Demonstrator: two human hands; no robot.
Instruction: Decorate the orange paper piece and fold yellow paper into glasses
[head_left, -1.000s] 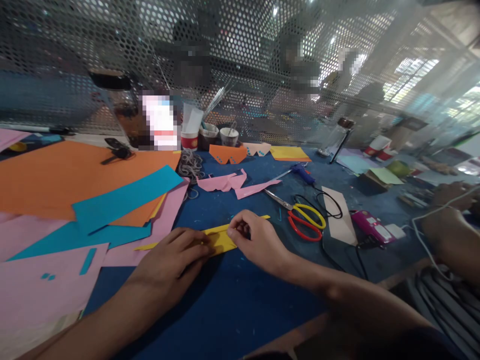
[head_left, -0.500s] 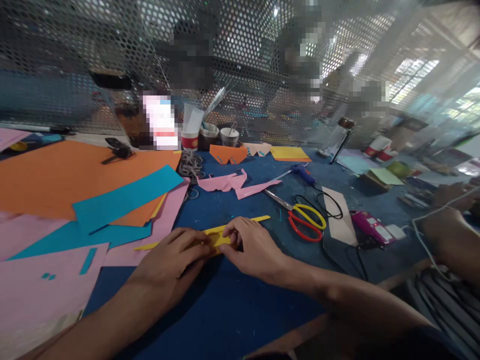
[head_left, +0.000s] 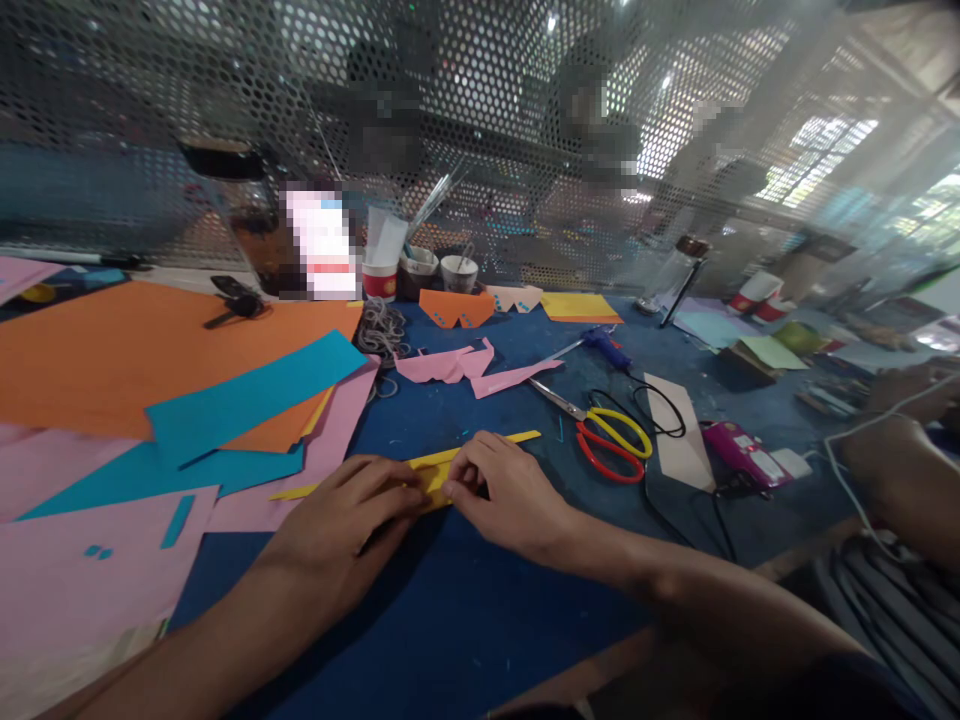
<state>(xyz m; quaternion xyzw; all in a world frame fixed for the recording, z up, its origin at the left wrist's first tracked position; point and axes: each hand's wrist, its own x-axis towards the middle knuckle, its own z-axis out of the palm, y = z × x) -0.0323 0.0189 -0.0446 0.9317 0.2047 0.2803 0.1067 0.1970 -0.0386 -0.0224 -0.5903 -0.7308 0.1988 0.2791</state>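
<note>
Yellow paper [head_left: 433, 480] lies flat on the blue tabletop, its thin ends poking out left and right beyond my hands. My left hand [head_left: 360, 505] has its fingers closed down on the paper's left part. At the right part, my right hand [head_left: 504, 492] has thumb and fingertips pinched together on it; the fingertips hide some of the surface. Beyond lie a pink cut-out [head_left: 446, 366] and a pink strip [head_left: 517, 377]. Scissors [head_left: 613, 445] with one yellow and one red handle loop rest to the right of my right hand.
Orange sheets [head_left: 90, 350], a blue strip [head_left: 255, 395] and pink sheets [head_left: 82, 590] cover the left side. Grey string [head_left: 382, 330], paper cups [head_left: 380, 282] and a glue gun [head_left: 606, 347] sit farther back. Another person's arm [head_left: 900, 470] is at the right.
My right fingertips have shifted slightly to the right along the yellow paper. My left hand has stayed nearly in place.
</note>
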